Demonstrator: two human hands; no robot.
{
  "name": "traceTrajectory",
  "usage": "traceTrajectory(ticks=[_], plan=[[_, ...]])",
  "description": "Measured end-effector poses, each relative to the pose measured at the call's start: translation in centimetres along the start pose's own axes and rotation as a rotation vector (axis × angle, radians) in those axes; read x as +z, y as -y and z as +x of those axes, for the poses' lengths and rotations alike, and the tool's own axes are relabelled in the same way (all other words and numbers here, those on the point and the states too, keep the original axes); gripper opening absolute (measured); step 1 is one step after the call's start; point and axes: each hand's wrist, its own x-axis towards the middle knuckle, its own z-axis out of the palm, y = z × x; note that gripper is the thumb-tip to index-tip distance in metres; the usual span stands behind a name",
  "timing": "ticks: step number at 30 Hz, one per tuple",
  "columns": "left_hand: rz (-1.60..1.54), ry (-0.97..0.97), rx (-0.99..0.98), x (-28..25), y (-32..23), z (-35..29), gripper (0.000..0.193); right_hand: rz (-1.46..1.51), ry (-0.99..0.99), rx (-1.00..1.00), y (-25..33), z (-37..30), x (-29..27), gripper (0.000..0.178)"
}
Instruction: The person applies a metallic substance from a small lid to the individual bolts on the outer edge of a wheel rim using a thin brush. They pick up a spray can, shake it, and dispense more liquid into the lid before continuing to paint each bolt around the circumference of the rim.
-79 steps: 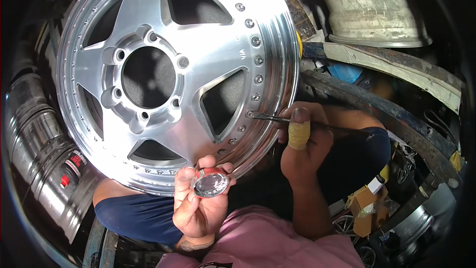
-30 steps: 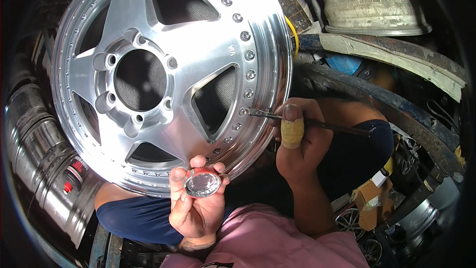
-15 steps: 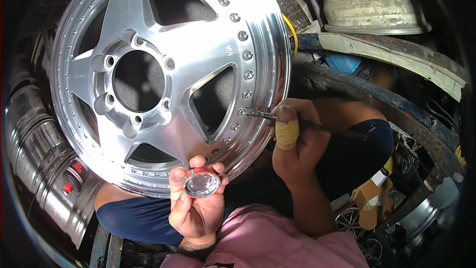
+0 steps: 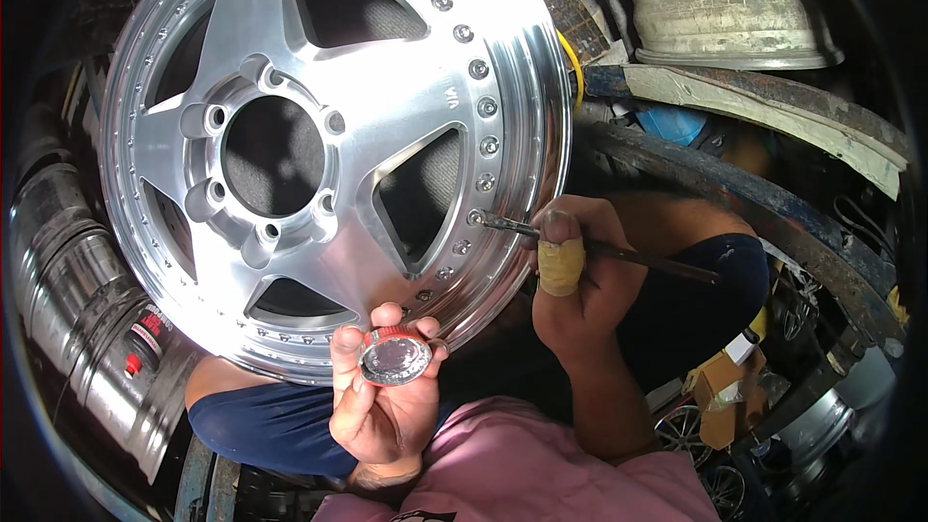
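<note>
A large polished silver wheel rim (image 4: 377, 97) with five spokes stands before me, its face toward me and a ring of bolts around its edge. My right hand (image 4: 580, 261), its thumb wrapped in yellow tape, is closed around a thin paintbrush (image 4: 667, 263). The brush's tip touches or nearly touches one bolt (image 4: 476, 217) on the right side of the ring. Below the rim's lower edge, my left hand (image 4: 382, 406) holds a small round red cap (image 4: 395, 358) with silvery paint inside, tilted toward me.
Several shiny rim barrels (image 4: 72, 290) lie at the left, with a dark red-capped bottle (image 4: 145, 340) by them. A dull, worn rim (image 4: 720, 0) is at the upper right, above curved metal bars (image 4: 773, 106). An open cardboard box (image 4: 725, 387) sits at the lower right.
The rim sits very slightly further right in the picture, and my right hand has shifted a little with it. The brush stays at the same bolt; my left hand is still.
</note>
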Motion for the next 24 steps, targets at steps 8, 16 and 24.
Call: traceTrajectory(ticks=[8,16,24], plan=[[-0.007,0.012,0.004,0.03,-0.05,0.10,0.045,-0.025,0.005,-0.009,-0.19,-0.26,-0.08,0.018],[-0.010,0.010,-0.002,-0.09,-0.16,0.05,0.044,0.021,0.007,0.020,-0.05,-0.47,-0.10,0.018],[-0.017,0.022,0.003,-0.09,-0.06,0.09,0.044,-0.004,0.013,-0.003,-0.12,-0.33,-0.12,0.018]])
